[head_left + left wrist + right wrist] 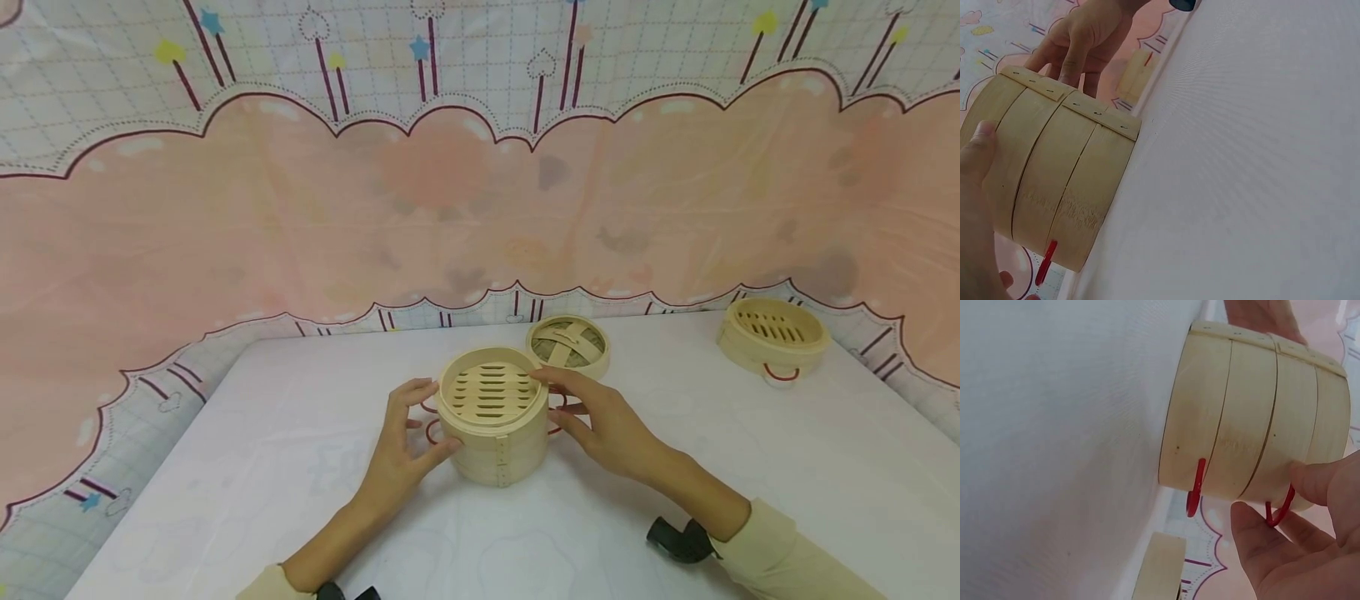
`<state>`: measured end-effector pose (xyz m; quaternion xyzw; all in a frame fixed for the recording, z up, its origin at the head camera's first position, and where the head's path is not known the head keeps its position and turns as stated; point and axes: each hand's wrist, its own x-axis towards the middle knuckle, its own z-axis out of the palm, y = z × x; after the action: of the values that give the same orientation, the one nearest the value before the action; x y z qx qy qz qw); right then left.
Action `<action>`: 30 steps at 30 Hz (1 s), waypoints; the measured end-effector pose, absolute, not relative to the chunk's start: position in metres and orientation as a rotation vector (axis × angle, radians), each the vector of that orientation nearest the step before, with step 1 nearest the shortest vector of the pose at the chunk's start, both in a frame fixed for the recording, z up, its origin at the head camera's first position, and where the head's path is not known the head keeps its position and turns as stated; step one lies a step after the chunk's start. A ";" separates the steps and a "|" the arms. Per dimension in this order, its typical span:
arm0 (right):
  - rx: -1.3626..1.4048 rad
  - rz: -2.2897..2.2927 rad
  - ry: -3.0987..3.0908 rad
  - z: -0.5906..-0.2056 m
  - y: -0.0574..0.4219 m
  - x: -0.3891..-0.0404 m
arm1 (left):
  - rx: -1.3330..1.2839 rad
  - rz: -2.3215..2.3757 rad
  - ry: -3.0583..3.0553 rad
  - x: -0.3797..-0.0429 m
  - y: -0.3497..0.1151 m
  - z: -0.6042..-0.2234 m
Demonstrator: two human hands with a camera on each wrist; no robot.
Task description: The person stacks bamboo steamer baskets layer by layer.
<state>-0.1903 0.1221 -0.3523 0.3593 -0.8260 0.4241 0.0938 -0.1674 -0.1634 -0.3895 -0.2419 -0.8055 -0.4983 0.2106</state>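
Two bamboo steamer baskets (480,454) stand stacked upright mid-table, a slatted floor visible in the top one. My left hand (397,450) holds the stack's left side, its thumb on the front wall in the left wrist view. My right hand (611,425) grips the upper basket's right side; one finger touches the rim. In the right wrist view its thumb lies against the wall near a red handle (1282,512), fingers below that handle. A second red handle (1195,490) shows on the lower basket. The stack hides some left fingertips.
Just behind the stack lies a round woven bamboo lid (568,343). Another slatted steamer basket (776,337) with red handles sits at the table's far right. The white tabletop (300,433) meets a patterned cloth backdrop (315,217) at the back.
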 end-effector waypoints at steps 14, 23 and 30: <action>1.054 1.275 -2.451 -0.355 0.122 -0.187 | -0.786 -1.386 -2.189 -0.153 -0.160 -0.369; 1.070 1.297 -2.401 -0.349 0.132 -0.190 | -0.810 -1.364 -2.210 -0.170 -0.170 -0.396; 1.105 1.327 -2.417 -0.349 0.131 -0.189 | -0.779 -1.358 -2.197 -0.164 -0.167 -0.390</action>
<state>-0.1887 0.1311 -0.3487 0.3708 -0.8106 0.4450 0.0856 -0.1644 -0.1669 -0.3898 -0.2819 -0.7943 -0.4911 0.2201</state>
